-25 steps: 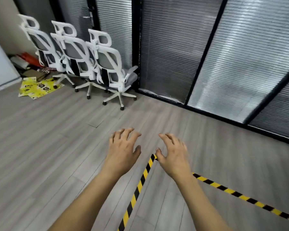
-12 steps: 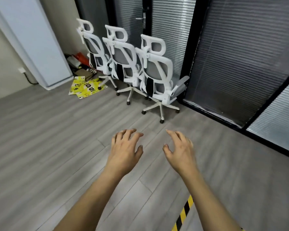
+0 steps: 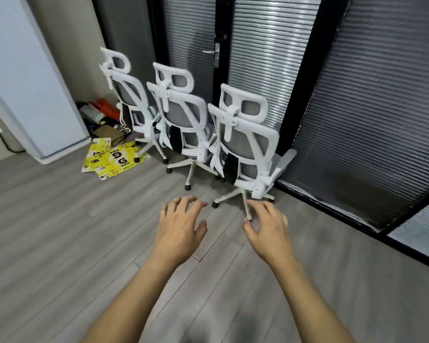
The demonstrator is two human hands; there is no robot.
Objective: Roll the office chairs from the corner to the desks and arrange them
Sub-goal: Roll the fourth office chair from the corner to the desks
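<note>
Chairs: nearest chair (image 3: 245, 142), w/ two more behind, white plastic frames, grey mesh backs, star bases on castors, parked by the slatted glass wall (image 3: 372, 107). Our left hand (image 3: 181, 227) & right hand (image 3: 268, 229) hover spread, empty. Yellow cardboard (image 3: 114, 158) litters the wood-look floor (image 3: 47, 243); corner clutter indistinct.

Grey plank floor (image 3: 60, 243): three white chairs (image 3: 243, 144) on castors, yellow sheets (image 3: 112, 159) beside.
</note>
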